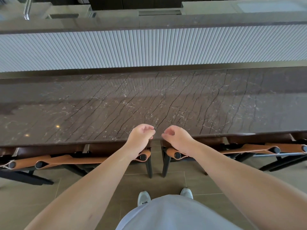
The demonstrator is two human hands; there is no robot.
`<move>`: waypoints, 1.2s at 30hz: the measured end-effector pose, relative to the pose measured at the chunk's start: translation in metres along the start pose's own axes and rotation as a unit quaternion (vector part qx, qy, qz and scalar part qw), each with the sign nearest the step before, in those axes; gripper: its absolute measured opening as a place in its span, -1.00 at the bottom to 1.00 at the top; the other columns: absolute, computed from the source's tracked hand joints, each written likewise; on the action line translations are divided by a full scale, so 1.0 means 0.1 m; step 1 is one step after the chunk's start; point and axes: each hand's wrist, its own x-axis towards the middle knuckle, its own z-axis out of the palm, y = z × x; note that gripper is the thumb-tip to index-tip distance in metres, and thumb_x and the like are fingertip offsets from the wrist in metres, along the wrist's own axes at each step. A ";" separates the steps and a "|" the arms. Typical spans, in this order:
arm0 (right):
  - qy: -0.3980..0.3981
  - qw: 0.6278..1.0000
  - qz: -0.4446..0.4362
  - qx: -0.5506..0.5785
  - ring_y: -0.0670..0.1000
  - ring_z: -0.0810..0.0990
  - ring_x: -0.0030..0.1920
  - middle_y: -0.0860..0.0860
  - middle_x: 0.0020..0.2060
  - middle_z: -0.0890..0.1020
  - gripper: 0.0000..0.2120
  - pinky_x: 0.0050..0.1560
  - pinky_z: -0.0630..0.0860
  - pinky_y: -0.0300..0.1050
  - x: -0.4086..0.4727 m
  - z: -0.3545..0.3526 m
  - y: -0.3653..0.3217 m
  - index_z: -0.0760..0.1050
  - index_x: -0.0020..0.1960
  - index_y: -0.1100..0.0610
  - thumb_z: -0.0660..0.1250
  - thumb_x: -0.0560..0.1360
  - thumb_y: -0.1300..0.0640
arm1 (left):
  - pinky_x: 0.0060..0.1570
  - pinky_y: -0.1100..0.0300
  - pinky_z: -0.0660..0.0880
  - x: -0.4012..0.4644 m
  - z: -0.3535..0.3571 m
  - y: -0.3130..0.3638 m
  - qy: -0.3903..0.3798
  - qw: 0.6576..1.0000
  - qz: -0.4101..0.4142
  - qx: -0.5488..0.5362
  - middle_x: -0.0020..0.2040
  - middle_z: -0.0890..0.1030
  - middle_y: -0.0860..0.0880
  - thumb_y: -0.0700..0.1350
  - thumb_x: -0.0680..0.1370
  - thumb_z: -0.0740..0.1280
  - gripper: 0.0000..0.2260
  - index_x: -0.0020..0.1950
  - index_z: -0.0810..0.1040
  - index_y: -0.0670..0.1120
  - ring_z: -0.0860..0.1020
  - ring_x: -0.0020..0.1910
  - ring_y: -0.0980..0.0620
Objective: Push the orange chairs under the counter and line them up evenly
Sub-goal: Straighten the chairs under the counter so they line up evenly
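Head view, fingers: the fingers (150,128) of the left hand (140,138) are loosely curled with nothing in them; those of the right hand (177,139) curl the same way, thumb near forefinger, also holding nothing.
Hands: both hover above the near edge of the counter (149,103), close together, apart from each other and from the chairs below.
Left-middle chair (69,161): its orange backrest strap shows just below the counter edge, seat tucked under, dark legs on the floor.
Right-middle chair (232,151): set the same way, its strap end just beside the right wrist; a narrow gap of floor parts the two middle chairs.
Outer chairs: a far-left chair (8,164) and a far-right chair (304,147) show only at the picture's edges, so their spacing cannot be judged fully.
Step in hand: by the look of it, the pushing is largely done and this is a check of the line.
Evenness: the wide lens bends the row, so whether the backs sit truly level is hard to tell.
Next move calls for: if any chair sits proud, a grip on the top of its backrest and a short straight nudge inward, then a glance along the row.
Surroundings: tiled floor (49,196), the person's grey shoes (143,197), a ribbed panel (149,48) behind the counter.
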 end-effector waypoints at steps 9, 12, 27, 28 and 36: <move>0.065 0.838 0.067 0.537 0.09 0.69 -0.01 0.12 -0.01 0.69 -0.76 -0.04 0.62 -0.01 -0.37 -0.26 -0.24 0.56 0.18 0.18 0.30 0.60 0.06 | -0.07 0.11 0.55 -0.01 -0.18 0.55 -0.042 0.960 -0.007 -0.278 -0.07 0.70 -0.05 -0.06 0.61 0.25 -0.79 0.13 0.62 -0.09 0.66 -0.10 0.00; 0.095 0.811 0.065 0.574 0.09 0.69 0.00 0.12 0.01 0.69 -0.74 -0.03 0.63 -0.01 -0.51 -0.28 -0.19 0.56 0.21 0.18 0.29 0.60 0.06 | -0.10 0.13 0.55 -0.03 -0.11 0.59 -0.074 0.950 -0.003 -0.305 -0.04 0.69 -0.07 -0.05 0.62 0.23 -0.77 0.15 0.62 -0.10 0.65 -0.09 0.00; 0.165 0.771 0.018 0.615 0.13 0.70 0.06 0.17 0.08 0.68 -0.67 -0.05 0.64 -0.02 -1.27 -0.63 0.41 0.54 0.25 0.16 0.36 0.52 0.09 | 0.01 0.05 0.52 -0.65 0.73 0.70 -0.132 0.971 0.030 -0.196 0.00 0.70 -0.07 0.12 0.67 0.15 -0.65 0.13 0.64 -0.05 0.66 0.00 -0.05; 0.165 0.771 0.013 0.615 0.13 0.70 0.06 0.17 0.09 0.68 -0.68 -0.05 0.64 -0.03 -1.35 -0.68 0.47 0.54 0.25 0.16 0.36 0.52 0.09 | 0.02 0.05 0.52 -0.72 0.82 0.72 -0.129 0.973 0.038 -0.188 0.01 0.70 -0.07 0.12 0.67 0.15 -0.65 0.13 0.64 -0.04 0.66 0.01 -0.06; 0.192 0.751 0.002 0.632 0.12 0.69 0.02 0.16 0.06 0.69 -0.72 -0.04 0.62 -0.02 -2.31 -1.36 1.55 0.56 0.24 0.17 0.35 0.56 0.11 | -0.05 0.07 0.49 -1.45 2.23 0.95 -0.118 0.974 0.070 -0.183 -0.05 0.71 -0.03 0.13 0.65 0.16 -0.66 0.10 0.65 -0.01 0.68 -0.09 0.03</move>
